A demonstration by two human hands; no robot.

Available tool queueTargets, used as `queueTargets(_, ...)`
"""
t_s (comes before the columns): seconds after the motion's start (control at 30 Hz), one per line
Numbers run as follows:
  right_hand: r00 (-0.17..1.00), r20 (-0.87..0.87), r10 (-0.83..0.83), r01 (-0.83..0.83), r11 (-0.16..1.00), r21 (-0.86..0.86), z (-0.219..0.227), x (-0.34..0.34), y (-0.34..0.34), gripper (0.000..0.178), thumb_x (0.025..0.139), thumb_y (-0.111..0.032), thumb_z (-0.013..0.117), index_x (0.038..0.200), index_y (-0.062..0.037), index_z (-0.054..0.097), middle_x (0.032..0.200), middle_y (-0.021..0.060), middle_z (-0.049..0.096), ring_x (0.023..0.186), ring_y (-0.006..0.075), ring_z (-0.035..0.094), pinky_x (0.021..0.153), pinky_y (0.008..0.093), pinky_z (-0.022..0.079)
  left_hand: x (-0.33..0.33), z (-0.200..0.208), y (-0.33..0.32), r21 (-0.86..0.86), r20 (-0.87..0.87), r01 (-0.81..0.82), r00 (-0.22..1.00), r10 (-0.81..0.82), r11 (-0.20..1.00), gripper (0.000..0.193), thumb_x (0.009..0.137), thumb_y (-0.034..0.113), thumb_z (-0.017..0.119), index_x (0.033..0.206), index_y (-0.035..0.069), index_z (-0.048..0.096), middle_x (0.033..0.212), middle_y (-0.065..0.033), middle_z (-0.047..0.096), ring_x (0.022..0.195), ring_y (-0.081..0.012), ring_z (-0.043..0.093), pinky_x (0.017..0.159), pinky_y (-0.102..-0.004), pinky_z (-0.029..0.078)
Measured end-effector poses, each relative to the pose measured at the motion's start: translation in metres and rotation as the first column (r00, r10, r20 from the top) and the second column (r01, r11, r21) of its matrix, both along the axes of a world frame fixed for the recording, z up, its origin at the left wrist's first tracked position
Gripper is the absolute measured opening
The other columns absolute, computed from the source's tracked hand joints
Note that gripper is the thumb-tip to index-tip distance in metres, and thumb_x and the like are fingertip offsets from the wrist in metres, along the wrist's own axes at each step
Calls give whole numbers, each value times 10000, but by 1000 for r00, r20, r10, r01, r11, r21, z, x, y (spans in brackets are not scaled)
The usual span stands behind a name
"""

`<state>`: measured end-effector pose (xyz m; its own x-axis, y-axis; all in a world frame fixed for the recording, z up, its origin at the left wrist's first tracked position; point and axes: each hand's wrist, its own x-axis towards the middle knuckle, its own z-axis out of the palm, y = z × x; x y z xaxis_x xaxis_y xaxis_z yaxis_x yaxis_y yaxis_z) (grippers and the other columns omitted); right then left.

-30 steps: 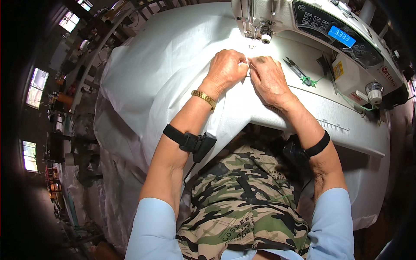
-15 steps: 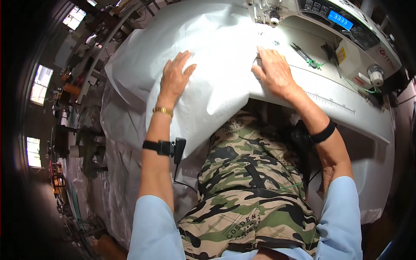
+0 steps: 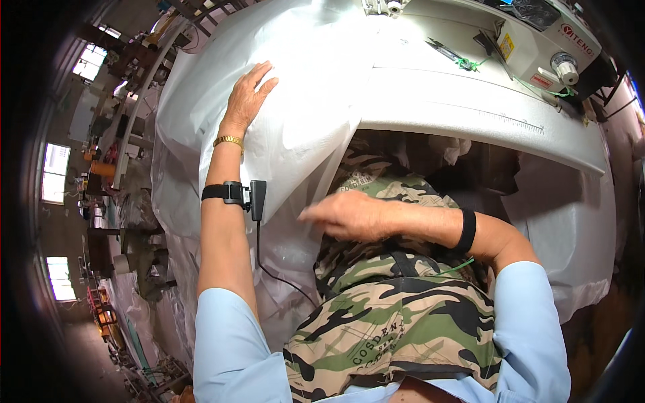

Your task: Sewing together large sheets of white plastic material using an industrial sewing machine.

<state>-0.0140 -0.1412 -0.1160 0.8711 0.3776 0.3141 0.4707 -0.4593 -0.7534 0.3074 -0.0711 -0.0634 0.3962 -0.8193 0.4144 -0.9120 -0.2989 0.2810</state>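
Left hand (image 3: 248,101) lies palm-down, fingers loosely spread, on the white sheet (image 3: 309,101); right hand (image 3: 346,215) hangs over the camouflage-clad lap (image 3: 383,309), blurred, and whether it holds anything, I can't tell! That sheet drapes over the table's (image 3: 430,101) left side, spilling past the near edge. Looks light, floppy, perhaps slippery, so pinching its loose near edge seems the surest hold. Beyond, dark snips (image 3: 443,51) rest beside the sewing machine (image 3: 521,50).
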Motion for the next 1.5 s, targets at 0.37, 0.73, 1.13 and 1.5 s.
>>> queueTargets(0.37,965,191,-181,257,805,-535,-68,39,-18,519,707,-54,679,1205,12,550,706,166,666,683,324,701,564,427,537,-1,-1,0,-34,-27,-5,1000,4,999,570,938,504,589,1275,46,624,1376,-134,586,1349,-314,466,1124,-412,354)
queueTargets(0.73,722,510,-467,510,858,64,114,-109,-101,171,807,6,591,958,-41,656,815,93,703,737,309,687,739,385,532,13,-2,6,-112,-284,-3,958,-29,994,466,920,385,676,1221,29,669,1331,-148,620,1319,-276,520,1101,-372,406)
queueTargets(1.13,818,-310,-484,369,856,-362,40,-124,-105,378,946,-287,606,1215,-21,601,784,222,663,759,397,641,743,462,507,-26,23,1,-70,-353,-151,928,117,986,392,926,271,672,1197,-12,670,1303,-157,638,1260,-279,568,1077,-349,421)
queueTargets(1.5,768,-616,-178,500,768,401,10,-8,-51,580,903,-331,707,1319,29,524,970,76,686,860,153,621,791,294,512,-192,26,73,-93,-234,70,968,-90,993,563,825,222,775,1319,33,585,1416,-158,540,1332,-314,486,1113,-440,360)
